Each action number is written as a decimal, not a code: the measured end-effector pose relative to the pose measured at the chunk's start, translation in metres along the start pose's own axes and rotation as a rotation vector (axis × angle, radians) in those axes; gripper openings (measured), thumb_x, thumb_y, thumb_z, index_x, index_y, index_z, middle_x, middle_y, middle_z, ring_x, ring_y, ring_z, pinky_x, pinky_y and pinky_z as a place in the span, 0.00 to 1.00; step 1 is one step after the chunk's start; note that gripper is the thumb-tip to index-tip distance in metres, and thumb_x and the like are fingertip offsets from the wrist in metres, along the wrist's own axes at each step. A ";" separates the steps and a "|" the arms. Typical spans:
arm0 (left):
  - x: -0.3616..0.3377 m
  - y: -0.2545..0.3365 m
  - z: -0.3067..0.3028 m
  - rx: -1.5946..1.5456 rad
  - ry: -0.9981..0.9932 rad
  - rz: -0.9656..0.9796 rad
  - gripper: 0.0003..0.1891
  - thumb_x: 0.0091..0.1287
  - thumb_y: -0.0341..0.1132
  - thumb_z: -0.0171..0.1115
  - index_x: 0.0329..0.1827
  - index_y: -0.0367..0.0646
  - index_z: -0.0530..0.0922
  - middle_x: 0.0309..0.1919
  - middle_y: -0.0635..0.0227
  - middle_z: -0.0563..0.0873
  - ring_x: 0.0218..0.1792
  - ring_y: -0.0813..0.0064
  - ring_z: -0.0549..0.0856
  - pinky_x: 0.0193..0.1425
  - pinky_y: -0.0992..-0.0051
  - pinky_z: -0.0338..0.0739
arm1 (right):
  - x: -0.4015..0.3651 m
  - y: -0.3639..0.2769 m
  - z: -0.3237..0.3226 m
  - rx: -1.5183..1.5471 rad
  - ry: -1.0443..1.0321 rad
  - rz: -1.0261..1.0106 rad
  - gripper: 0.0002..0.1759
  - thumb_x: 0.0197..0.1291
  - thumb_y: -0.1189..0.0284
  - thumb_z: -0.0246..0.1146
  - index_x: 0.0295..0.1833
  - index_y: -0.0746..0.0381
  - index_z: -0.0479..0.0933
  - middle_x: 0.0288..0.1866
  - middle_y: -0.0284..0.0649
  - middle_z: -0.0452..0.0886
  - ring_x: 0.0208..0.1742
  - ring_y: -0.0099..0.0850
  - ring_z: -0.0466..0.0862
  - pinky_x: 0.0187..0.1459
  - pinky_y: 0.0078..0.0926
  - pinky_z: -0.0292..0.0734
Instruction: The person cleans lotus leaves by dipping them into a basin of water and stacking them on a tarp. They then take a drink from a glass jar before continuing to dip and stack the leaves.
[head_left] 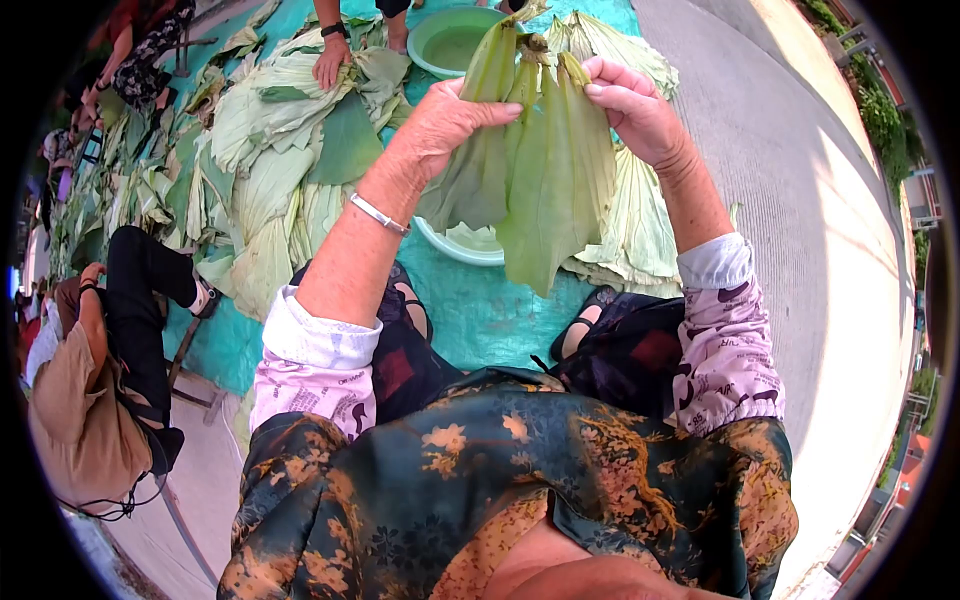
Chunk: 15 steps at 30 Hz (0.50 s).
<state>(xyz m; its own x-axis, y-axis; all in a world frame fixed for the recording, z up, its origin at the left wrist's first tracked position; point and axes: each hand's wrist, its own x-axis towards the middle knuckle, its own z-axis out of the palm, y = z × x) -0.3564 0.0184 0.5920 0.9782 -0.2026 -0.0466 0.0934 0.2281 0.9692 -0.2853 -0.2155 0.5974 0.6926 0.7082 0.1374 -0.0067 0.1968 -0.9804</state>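
Note:
Both my hands hold up a bunch of large green leaves [550,180] by their stem ends, with the wide blades hanging down. My left hand [447,125], its thumb pointing right, grips the left side of the bunch near the top. On the other side, my right hand [637,108] pinches the leaf edge between thumb and fingers. Behind the hanging leaves, a pale basin [465,250] shows in part. More flat leaves [640,225] lie stacked to the right, partly hidden by my right arm.
A large leaf heap [270,130] covers the turquoise sheet [480,320] at the left. A co-worker's hand [332,62] rests on it. A green basin [450,42] stands at the top. Another person [100,400] sits at the left. Concrete ground [760,130] lies right.

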 end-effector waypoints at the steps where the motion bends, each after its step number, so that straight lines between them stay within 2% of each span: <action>1: 0.000 0.000 0.000 -0.020 0.032 -0.017 0.17 0.55 0.26 0.68 0.48 0.35 0.78 0.40 0.65 0.84 0.38 0.75 0.83 0.46 0.74 0.79 | 0.000 0.001 0.001 -0.025 0.014 0.002 0.12 0.61 0.68 0.57 0.48 0.60 0.74 0.40 0.28 0.78 0.42 0.17 0.77 0.47 0.17 0.71; 5: 0.001 -0.002 0.002 0.022 0.085 0.039 0.17 0.55 0.27 0.69 0.48 0.35 0.78 0.39 0.64 0.84 0.36 0.76 0.84 0.43 0.75 0.80 | 0.000 -0.001 0.016 -0.175 0.083 -0.047 0.20 0.59 0.64 0.62 0.55 0.62 0.73 0.44 0.31 0.79 0.45 0.20 0.77 0.49 0.18 0.71; 8: 0.000 -0.001 0.005 0.103 0.118 0.056 0.19 0.55 0.28 0.69 0.50 0.34 0.76 0.40 0.64 0.84 0.36 0.76 0.84 0.43 0.75 0.80 | 0.000 -0.004 0.028 -0.295 0.046 -0.042 0.25 0.56 0.62 0.65 0.57 0.63 0.73 0.46 0.33 0.79 0.47 0.22 0.77 0.51 0.21 0.72; 11: 0.002 -0.004 0.004 0.159 0.129 0.077 0.20 0.54 0.28 0.69 0.50 0.34 0.76 0.39 0.64 0.84 0.37 0.76 0.84 0.43 0.76 0.80 | 0.003 0.005 0.025 -0.398 0.022 0.006 0.25 0.58 0.64 0.64 0.59 0.63 0.71 0.48 0.32 0.79 0.48 0.21 0.77 0.52 0.23 0.71; 15: 0.005 -0.012 -0.001 0.262 0.128 0.088 0.20 0.54 0.27 0.69 0.50 0.34 0.76 0.40 0.64 0.84 0.37 0.76 0.84 0.43 0.76 0.80 | 0.006 0.007 0.027 -0.451 0.081 0.063 0.25 0.56 0.63 0.66 0.56 0.62 0.74 0.45 0.33 0.80 0.47 0.21 0.78 0.52 0.23 0.71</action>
<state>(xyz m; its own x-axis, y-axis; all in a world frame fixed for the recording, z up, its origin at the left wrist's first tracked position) -0.3520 0.0156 0.5803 0.9974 -0.0675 0.0265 -0.0278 -0.0174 0.9995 -0.3008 -0.1918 0.5946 0.7549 0.6507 0.0817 0.2519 -0.1726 -0.9522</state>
